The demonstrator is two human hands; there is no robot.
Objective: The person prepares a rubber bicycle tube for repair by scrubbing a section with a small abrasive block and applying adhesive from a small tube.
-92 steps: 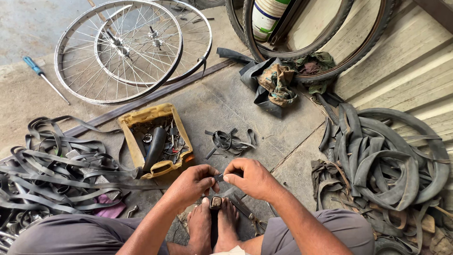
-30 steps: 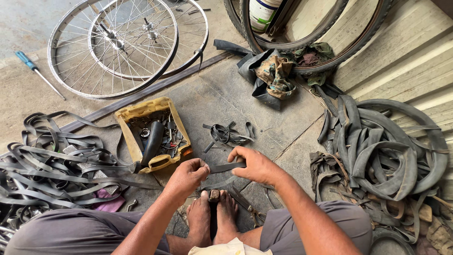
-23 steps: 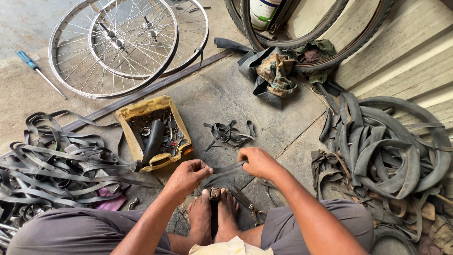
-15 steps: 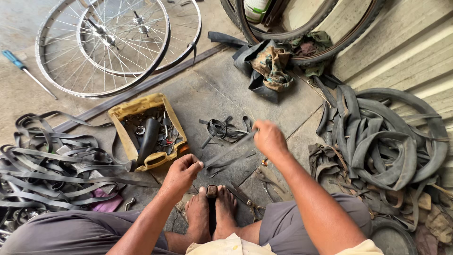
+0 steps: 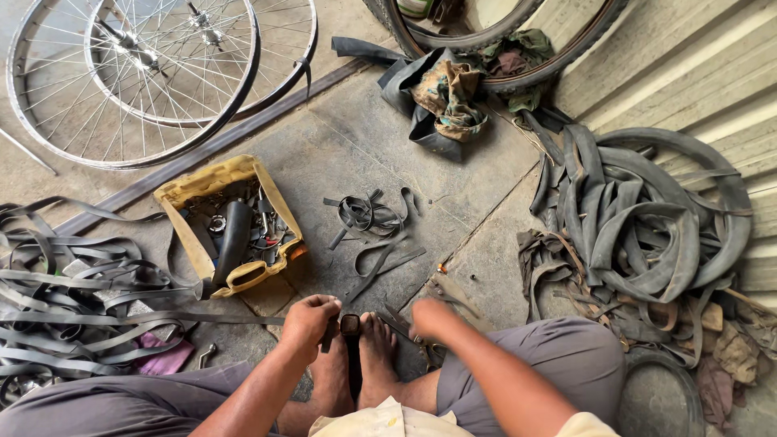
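Observation:
I sit low on a concrete floor with my bare feet (image 5: 376, 356) together in front of me. My left hand (image 5: 310, 320) rests just above my left foot, fingers curled on a short black rubber strip (image 5: 327, 335). My right hand (image 5: 429, 318) is blurred, low by my right foot and close to thin dark pieces on the floor (image 5: 394, 320); its grip cannot be made out. A dark upright tool (image 5: 351, 328) stands between my feet. Cut rubber strips (image 5: 368, 218) lie scattered a little beyond my hands.
A yellow tray (image 5: 190, 188) of small parts and a black tube piece sits at left centre. Two spoked wheel rims (image 5: 137, 81) lie at the far left. Long rubber strips (image 5: 73, 291) pile at left, inner tubes (image 5: 647, 218) at right, and rags (image 5: 449, 97) and a tyre (image 5: 502, 77) at top.
Both hands held a rubber strip together. Then my right hand let go, reached out toward the scattered strips, and has come back down beside my right foot. My left hand sank toward my feet.

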